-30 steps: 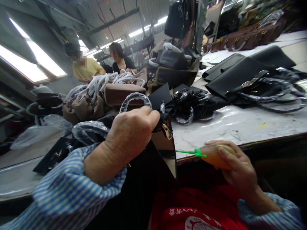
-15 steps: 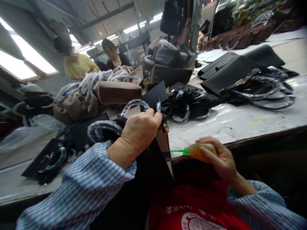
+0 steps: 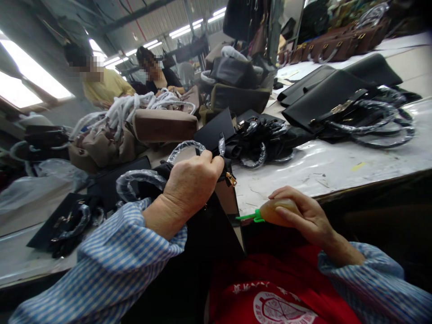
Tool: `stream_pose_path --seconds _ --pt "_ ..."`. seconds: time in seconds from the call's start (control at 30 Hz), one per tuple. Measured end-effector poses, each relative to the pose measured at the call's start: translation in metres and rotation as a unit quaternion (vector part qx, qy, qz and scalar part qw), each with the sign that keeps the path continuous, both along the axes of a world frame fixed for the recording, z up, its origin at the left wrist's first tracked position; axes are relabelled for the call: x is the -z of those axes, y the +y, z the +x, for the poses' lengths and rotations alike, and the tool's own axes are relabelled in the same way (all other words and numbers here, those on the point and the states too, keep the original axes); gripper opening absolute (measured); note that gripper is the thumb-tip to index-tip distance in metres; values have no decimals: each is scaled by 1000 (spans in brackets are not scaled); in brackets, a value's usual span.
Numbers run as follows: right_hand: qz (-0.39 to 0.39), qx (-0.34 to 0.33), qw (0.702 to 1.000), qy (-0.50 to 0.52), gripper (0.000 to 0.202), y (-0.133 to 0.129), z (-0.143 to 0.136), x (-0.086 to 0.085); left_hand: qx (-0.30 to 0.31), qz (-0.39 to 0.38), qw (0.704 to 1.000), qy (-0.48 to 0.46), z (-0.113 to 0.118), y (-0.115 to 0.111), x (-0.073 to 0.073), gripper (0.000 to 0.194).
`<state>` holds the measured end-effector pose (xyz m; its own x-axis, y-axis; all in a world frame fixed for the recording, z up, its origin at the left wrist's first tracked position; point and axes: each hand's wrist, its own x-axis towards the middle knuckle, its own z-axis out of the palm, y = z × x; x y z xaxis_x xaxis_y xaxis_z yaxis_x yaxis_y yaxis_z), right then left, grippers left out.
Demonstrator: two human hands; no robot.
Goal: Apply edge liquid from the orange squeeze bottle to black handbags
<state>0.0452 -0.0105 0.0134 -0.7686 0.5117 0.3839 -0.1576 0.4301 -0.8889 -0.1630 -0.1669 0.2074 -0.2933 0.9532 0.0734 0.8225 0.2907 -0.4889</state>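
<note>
My left hand [image 3: 194, 184] is closed on the top edge of a black bag [image 3: 212, 225], beside its plastic-wrapped handles and a gold zipper pull [image 3: 231, 179]. The bag hangs upright at the table's front edge, its side panel facing right. In my right hand [image 3: 303, 216] is a squeeze bottle [image 3: 278, 212] of amber liquid, gripped between thumb and fingers. Its green nozzle [image 3: 248, 217] points left, with the tip at the bag's side edge; whether it touches cannot be made out.
Black bags with wrapped handles [image 3: 340, 99] lie on the white-covered table [image 3: 317, 173] at right. Taupe bags [image 3: 165, 123] and dark ones pile up beyond my left hand. More black pieces [image 3: 60, 225] lie at left. Two people [image 3: 104, 85] are across the table.
The bottle's nozzle now slants slightly down to the left, and its tip is lower on the bag's side. My left hand keeps its hold. The whole view has shifted a little.
</note>
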Motion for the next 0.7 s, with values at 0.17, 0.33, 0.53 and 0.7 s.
stream_pose_path --seconds 0.17,0.33,0.53,0.7 --pt "-6 -9 999 -33 16 -1 3 -4 0 0 1000 10 1 0 1 24" --pt "-12 6 999 -35 21 -2 3 -8 13 8 1000 20 0 -2 2 25" --pt "-24 -28 998 -49 19 -1 4 -9 18 8 1000 21 3 -3 1 22" --pt "-57 -41 995 -68 21 -3 3 -8 38 22 999 29 2 -5 5 25"
